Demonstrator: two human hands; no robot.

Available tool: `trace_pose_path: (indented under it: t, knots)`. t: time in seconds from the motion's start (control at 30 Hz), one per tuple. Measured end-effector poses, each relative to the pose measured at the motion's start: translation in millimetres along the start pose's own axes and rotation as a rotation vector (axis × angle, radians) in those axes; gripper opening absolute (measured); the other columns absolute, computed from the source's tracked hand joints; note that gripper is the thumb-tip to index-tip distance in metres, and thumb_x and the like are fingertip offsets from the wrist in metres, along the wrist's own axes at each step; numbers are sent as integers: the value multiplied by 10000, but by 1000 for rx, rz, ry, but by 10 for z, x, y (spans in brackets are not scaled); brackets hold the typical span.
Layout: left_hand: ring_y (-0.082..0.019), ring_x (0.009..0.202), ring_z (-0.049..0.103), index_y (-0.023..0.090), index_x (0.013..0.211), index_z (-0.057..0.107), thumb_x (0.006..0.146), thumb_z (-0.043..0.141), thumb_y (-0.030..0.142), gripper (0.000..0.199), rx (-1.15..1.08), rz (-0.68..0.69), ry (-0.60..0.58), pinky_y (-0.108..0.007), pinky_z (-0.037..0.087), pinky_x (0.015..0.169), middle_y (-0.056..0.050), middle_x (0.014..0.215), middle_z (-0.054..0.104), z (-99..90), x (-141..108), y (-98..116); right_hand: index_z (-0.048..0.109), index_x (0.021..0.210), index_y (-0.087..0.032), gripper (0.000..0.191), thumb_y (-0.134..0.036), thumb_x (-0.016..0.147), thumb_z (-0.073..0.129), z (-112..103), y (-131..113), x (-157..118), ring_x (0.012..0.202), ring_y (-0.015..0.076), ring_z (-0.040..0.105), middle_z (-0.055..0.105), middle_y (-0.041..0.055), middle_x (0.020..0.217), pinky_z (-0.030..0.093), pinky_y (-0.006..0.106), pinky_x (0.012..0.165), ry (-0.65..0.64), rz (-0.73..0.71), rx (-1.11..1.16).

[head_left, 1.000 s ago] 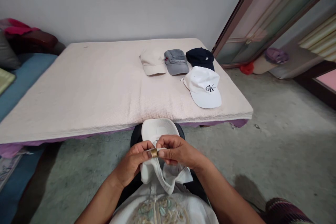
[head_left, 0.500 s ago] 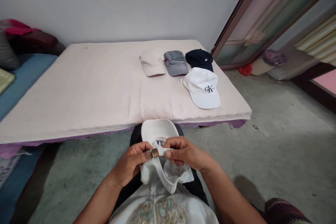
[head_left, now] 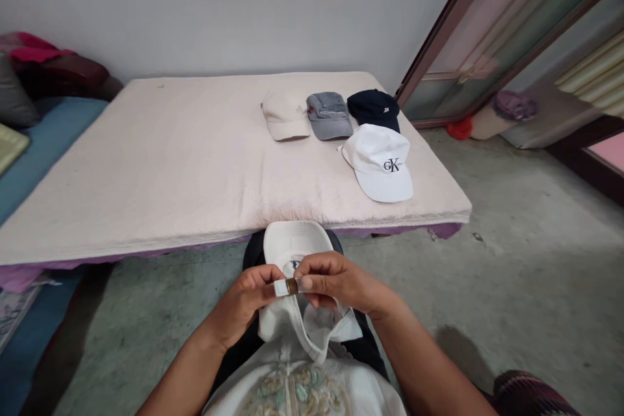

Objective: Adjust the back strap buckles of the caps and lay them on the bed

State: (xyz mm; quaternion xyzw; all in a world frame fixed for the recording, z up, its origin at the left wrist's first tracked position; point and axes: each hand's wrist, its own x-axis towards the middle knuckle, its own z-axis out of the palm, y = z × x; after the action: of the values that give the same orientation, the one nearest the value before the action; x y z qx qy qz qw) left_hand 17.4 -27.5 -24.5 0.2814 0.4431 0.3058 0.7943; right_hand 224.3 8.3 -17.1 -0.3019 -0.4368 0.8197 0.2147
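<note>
A white baseball cap lies upside down on my lap, brim pointing away from me toward the bed. Its back strap is held up between my two hands, with a brass buckle on it. My left hand is closed on the strap just left of the buckle, where a short white length shows. Thumb and fingers of my right hand pinch the strap at the buckle's right side. The fingertips partly hide the strap.
On the bed ahead sit a cream cap, a grey cap, a navy cap and a white cap with black letters. A glazed door stands right of the bed, and concrete floor lies below.
My right hand has shifted left, up against the buckle. The buckle has moved slightly right relative to my left thumb, and more white strap shows on its left.
</note>
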Motion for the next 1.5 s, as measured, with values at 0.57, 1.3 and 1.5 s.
trace_pose_path:
  t: [0.57,1.3,1.5]
  knots:
    - [-71,503,357,138,731,624,678,758,336,245,6,-20,1,-209,242,489,28,574,506,-42,-15,-47,596,744,-130,269,-359,752,736,61,147,-55,387,18,331,453,-78,502,223,147,353,38,-82,174]
    - [-98,563,403,137,719,613,695,742,317,223,18,11,-22,-224,292,541,22,611,505,-1,-14,-135,589,875,-150,296,-289,696,779,166,153,57,346,11,321,444,-119,480,233,133,320,33,-69,235]
    - [-127,575,456,124,749,650,827,514,531,437,-127,-24,-40,-245,355,556,-32,653,572,-27,-8,-90,594,828,-148,284,-284,678,793,184,176,75,348,10,306,433,-121,467,237,144,340,42,-80,242]
